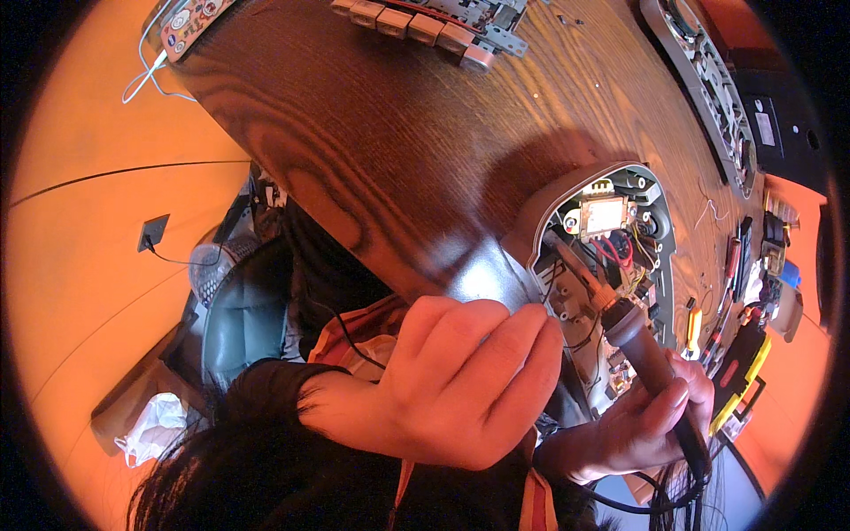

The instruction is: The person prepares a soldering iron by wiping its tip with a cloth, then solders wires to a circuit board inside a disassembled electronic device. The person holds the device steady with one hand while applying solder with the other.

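My right hand (633,434) grips a soldering iron (639,341) by its dark handle. The iron's metal shaft slants up and left into an open plastic housing (551,212) full of wires and circuit parts. Inside the housing, a brightly lit board (605,215) sits near the far end, with red and yellow wires (615,252) below it. My left hand (474,380) is closed at the housing's near left edge, its back toward me. Whatever its fingers hold, if anything, is hidden. The iron's black cable (651,509) loops beneath my right hand.
A keyboard-like mechanism (425,28) lies at the far edge of the wooden table (354,124). A long grey casing (708,97) is at the far right. Several tools, including a yellow-handled one (693,323), line the right side. A dark green chair (243,310) stands left.
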### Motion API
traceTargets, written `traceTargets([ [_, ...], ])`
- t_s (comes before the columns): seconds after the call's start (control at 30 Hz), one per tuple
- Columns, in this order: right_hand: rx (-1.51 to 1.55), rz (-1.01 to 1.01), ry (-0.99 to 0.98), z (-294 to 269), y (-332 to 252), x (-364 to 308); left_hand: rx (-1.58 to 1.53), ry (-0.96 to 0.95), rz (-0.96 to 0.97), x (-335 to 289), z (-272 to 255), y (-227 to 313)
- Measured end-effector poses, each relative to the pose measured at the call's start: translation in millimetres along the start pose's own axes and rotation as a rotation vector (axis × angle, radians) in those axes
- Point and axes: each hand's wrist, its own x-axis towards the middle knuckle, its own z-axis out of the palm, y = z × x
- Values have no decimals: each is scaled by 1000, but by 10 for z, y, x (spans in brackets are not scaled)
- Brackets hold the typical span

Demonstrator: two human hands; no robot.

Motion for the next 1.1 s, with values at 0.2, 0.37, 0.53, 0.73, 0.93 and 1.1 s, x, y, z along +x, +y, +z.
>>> traceTargets([
  [0.2,-167,128,13,13,-73,8,3,13,30,-8,16,-19],
  [0.37,-94,101,-60,-29,-36,12,13,20,40,-10,23,-21],
  [0.53,63,57,2,-19,28,-26,3,28,10,0,27,-6],
  [0.73,49,74,30,-61,-19,-48,-8,-10,-29,8,-2,13],
  [0.93,56,133,-38,-50,1,-48,1,11,-43,0,23,28],
  [1.1,20,129,-68,-30,15,-35,11,20,-38,-4,28,24],
])
